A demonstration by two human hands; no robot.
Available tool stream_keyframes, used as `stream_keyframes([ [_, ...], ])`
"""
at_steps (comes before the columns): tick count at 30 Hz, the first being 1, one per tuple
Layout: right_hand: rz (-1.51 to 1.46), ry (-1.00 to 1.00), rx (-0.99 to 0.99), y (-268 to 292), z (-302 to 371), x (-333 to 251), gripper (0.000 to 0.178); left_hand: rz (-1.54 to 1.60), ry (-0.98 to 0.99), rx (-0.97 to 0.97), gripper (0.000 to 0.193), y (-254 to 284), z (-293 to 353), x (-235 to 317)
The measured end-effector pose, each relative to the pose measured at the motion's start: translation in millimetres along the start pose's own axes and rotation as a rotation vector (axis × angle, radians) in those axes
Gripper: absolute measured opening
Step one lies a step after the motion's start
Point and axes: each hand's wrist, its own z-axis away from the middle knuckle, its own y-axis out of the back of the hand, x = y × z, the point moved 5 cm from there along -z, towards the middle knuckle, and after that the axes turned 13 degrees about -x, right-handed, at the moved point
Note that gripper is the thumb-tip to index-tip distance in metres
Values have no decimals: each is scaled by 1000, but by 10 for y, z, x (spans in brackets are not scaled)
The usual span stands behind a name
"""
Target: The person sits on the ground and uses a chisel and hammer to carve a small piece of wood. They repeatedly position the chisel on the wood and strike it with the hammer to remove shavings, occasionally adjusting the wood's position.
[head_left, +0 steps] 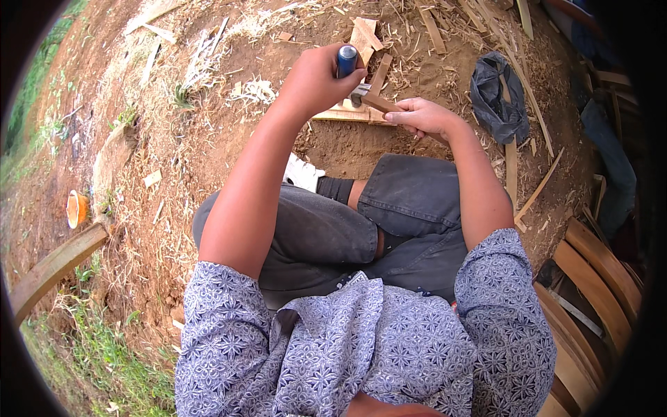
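Note:
My left hand (316, 80) is wrapped round the blue handle of a chisel (347, 62), its metal-capped end facing up; the blade is hidden. In my right hand (424, 117) is a hammer (381, 103), held by its wooden handle. The hammer's metal head lies close beside my left fingers, below the chisel's cap. Under both hands, a pale wooden board (351, 113) lies on the ground in front of my crossed legs. Another pale wood piece (364, 38) extends beyond my left hand.
Wood shavings (253, 92) and offcuts litter the brown soil. A black plastic bag (497, 97) lies to the right. Curved wooden pieces (594, 278) are stacked at the lower right. On the left are a curved timber (59, 267) and an orange container (77, 208).

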Motion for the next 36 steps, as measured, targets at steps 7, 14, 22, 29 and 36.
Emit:
stream_keyframes([
  [7, -74, 55, 88, 17, -39, 32, 47, 17, -7, -66, 20, -9, -8, -54],
  [14, -287, 427, 432, 28, 773, -468, 39, -3, -128, -105, 22, -2, 41, -4],
  [22, -32, 883, 662, -618, 2222, -1476, 41, -81, -171, -52, 21, 3, 167, -80],
  [29, 292, 464, 789, -614, 1690, -1182, 41, -160, -279, -61, 19, -32, 45, -18],
  [36, 107, 799, 913, -780, 1861, -1306, 40, -107, -307, -9, 24, -57, 53, -81],
])
